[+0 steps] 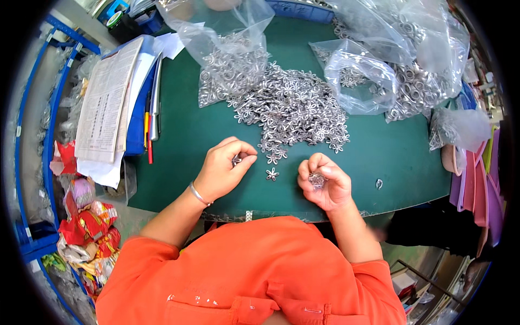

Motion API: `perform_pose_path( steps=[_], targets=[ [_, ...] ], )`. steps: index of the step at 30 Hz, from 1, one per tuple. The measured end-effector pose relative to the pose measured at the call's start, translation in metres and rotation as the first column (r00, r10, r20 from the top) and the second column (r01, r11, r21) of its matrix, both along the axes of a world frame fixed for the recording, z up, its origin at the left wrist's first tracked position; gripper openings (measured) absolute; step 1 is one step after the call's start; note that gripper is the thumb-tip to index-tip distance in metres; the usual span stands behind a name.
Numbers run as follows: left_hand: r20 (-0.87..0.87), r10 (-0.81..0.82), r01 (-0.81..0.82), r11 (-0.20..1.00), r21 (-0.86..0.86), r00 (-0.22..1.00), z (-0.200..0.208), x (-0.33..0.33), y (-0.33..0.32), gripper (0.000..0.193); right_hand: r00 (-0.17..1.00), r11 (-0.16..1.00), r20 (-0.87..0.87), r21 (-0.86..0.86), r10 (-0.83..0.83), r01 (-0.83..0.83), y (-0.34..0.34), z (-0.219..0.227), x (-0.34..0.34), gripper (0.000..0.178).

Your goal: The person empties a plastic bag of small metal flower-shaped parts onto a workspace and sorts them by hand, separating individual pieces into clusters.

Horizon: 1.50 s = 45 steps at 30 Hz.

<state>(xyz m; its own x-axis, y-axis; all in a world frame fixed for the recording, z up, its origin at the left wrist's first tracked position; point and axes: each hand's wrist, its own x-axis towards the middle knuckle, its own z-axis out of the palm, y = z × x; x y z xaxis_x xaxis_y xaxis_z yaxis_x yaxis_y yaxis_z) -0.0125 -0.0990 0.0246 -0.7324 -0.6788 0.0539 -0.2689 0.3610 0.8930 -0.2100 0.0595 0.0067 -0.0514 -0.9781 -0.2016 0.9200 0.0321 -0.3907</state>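
A small silver metal piece (236, 160) sits in the person's left hand (219, 168), its fingers curled closed around it, thumb and forefinger nearly meeting. The right hand (331, 189) has its fingers bent in, clamped on a little clump of shiny silver metal pieces (317, 180) whose exact shape cannot be made out. Between the hands, one silver five-petalled openwork metal flower (272, 174) lies flat on the dark green tabletop (179, 135). Just beyond it spreads a large heap of similar silver flowers (306, 105). A small curved silver piece (379, 184) lies apart, to the right of the right hand. Behind the heap, at left, stands a clear plastic bag of silver parts (233, 67); at right, another clear plastic bag holds silver rings (417, 89). A folded printed newspaper (105, 103) rests on the far left.
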Motion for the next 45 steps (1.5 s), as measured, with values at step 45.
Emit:
perform_pose_path(
  steps=[45],
  targets=[
    [-0.386, 0.229, 0.378, 0.078, 0.923, 0.894, -0.023, -0.002, 0.012, 0.018, -0.519, 0.992, -0.853, -0.107, -0.053, 0.074, -0.011, 0.009, 0.017, 0.007]
  ],
)
